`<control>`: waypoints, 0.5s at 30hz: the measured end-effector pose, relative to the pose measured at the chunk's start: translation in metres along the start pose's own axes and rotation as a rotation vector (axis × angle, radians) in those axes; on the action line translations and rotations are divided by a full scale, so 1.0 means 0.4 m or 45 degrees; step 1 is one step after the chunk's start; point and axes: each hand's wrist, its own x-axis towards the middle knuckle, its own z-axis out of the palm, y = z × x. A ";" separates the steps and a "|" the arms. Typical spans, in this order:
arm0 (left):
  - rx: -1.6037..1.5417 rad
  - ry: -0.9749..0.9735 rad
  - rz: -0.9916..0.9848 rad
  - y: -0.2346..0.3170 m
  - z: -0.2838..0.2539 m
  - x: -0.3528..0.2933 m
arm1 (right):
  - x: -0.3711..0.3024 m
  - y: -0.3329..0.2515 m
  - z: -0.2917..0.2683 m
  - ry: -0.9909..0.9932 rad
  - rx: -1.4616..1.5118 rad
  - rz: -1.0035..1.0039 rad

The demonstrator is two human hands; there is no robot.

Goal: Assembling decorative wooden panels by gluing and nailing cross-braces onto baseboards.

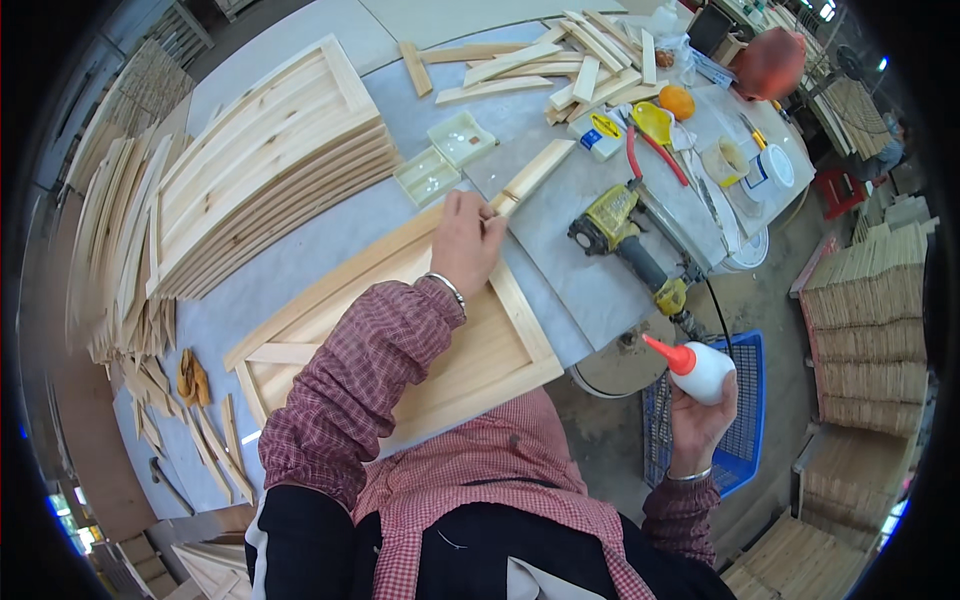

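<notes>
A pale wooden framed panel [440,365] lies on the table in front of me. Over its far corner my left hand [466,243] is closed, fingers curled together; what they pinch, if anything, is hidden. Just past those fingers lies a narrow wooden strip [540,175]. Low at the right, beyond the table edge, my right hand [700,430] is wrapped round a white squeeze bottle [708,376] with a red nozzle pointing up and left. A yellow and black air nail gun [625,235] rests on the table between the panel and the tools.
Stacked framed panels [270,165] stand at the back left. Loose strips [590,65] are piled at the far side, near an open plastic box [440,160], red-handled pliers [652,155] and an orange [677,101]. A blue crate [745,420] stands below, right of the table.
</notes>
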 end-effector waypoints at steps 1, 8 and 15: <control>0.099 -0.094 0.058 0.007 0.007 0.021 | 0.006 0.000 -0.005 0.024 -0.007 -0.006; 0.418 -0.189 0.303 -0.058 0.046 0.273 | 0.036 -0.005 0.003 0.130 0.009 -0.019; 0.945 -0.206 0.250 -0.142 0.121 0.551 | 0.041 -0.014 0.035 0.199 0.042 -0.055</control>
